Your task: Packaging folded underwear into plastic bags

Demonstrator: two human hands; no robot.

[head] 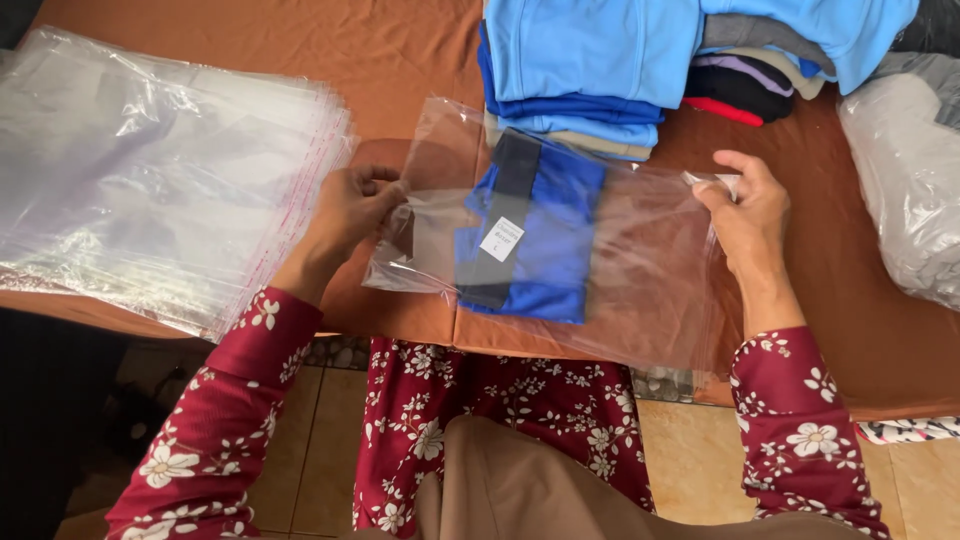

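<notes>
I am looking down at my own two hands, both in dark red sleeves printed with white flowers, working at the near edge of a tabletop (pixel 400 60) covered in a rust-brown cloth. Between them lies a clear plastic bag (pixel 640 270), stretched flat across the edge just in front of my lap. Inside it, toward its left half, sits a folded blue garment (pixel 550 240) with a dark panel and a small white tag facing up. My left hand (pixel 350 210) is closed, pinching the left end of the bag, where the plastic bunches; that grip seems to keep the bag from sliding. My right hand (pixel 745 205) is closed too, thumb and fingers pinching the top right corner of the bag, pulling it taut so the film lies smooth over the garment. To my left, within easy reach, a thick stack of empty clear bags (pixel 150 170) is fanned out, their red-edged strips facing me. Beyond the bag, a pile of folded clothes (pixel 590 70) in light and darker blue rests, with darker folded pieces beside it. At far right lie already bagged grey items (pixel 905 180). Below the edge I see beige floor tiles (pixel 690 440).
</notes>
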